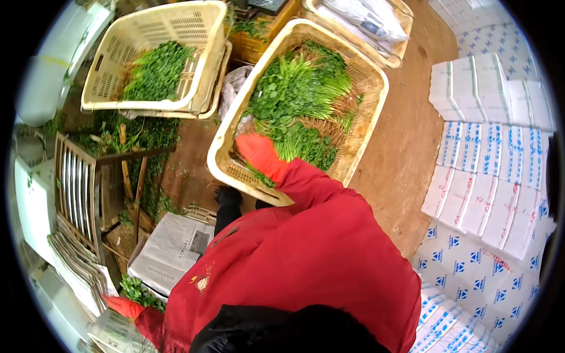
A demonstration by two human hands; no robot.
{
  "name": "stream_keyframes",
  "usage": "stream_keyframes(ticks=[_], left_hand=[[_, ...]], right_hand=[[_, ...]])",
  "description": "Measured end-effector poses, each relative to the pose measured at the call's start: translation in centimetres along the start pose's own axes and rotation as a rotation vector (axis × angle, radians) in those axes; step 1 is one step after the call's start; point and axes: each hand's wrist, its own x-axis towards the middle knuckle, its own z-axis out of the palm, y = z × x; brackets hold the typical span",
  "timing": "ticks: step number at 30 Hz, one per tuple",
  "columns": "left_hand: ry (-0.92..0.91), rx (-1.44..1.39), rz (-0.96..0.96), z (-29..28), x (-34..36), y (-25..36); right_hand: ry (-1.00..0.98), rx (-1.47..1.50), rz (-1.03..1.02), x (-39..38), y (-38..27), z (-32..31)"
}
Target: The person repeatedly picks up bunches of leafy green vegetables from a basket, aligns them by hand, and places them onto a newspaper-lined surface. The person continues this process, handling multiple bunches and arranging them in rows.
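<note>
My right hand [259, 156], in an orange glove, reaches into the near left corner of a large cream plastic crate [368, 138]. Its fingers look curled down, and what they hold is hidden beneath the glove. Around it lie bunches of leafy greens [276, 88] with pale stems, their brown roots pointing right. At the lower left my left hand [122, 306], also orange-gloved, stretches its fingers out beside a stack of folded paper sheets [76, 270]. A smaller bunch of greens [141, 291] lies right by that glove, partly under newspaper [173, 250].
Another cream crate [97, 82] with greens stands at the far left, above loose leaves on the floor. A slatted metal frame [76, 194] is at the left. White boxes [471, 141] are stacked along the right. A crate with white plastic bags [376, 23] stands at the back.
</note>
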Motion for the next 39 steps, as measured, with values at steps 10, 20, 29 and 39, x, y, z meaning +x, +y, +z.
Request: stream_keyframes(ticks=[10, 20, 29, 39], left_hand=[[-0.623, -1.072, 0.397, 11.8, 18.8, 62.8], [-0.789, -1.070, 0.751, 30.9, 18.2, 90.7], [-0.884, -0.993, 0.762, 36.2, 17.2, 91.8], [-0.706, -1.086, 0.593, 31.6, 20.6, 94.6]], right_hand=[[0.417, 0.313, 0.664, 7.4, 16.9, -18.2], [0.478, 0.080, 0.839, 23.1, 22.7, -21.1], [0.134, -0.101, 0.777, 30.4, 25.6, -22.6], [0.223, 0.843, 0.720, 35.4, 36.3, -19.9]])
